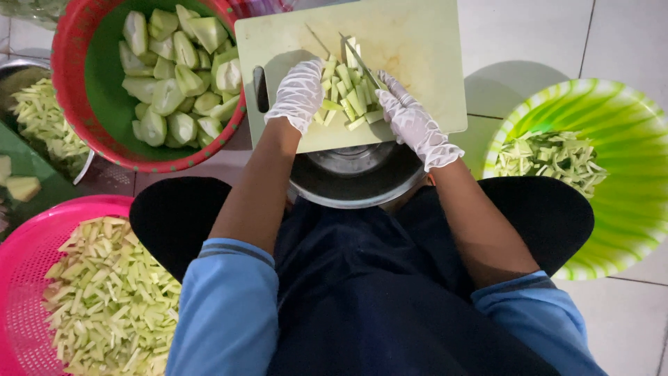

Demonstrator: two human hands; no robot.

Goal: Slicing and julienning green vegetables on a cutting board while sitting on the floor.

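Green sticks (pixel 346 94) sit bunched mid cutting board (pixel 417 42), which bridges a steel bowl (pixel 355 182) at the person's lap, likely so cut pieces can be swept straight down into it. Head view: gloved left hand (pixel 298 90) has its grip curled down on the bunch to pin it square, gloved right hand (pixel 412 124) has its grip wrapped round a knife (pixel 362 61) whose blade lies across the sticks. Red basket (pixel 76 83) of peeled halves sits upper left within reach as feed stock, pink basket (pixel 28 278) and green striped basin (pixel 626 181) flank the knees holding finished sticks.
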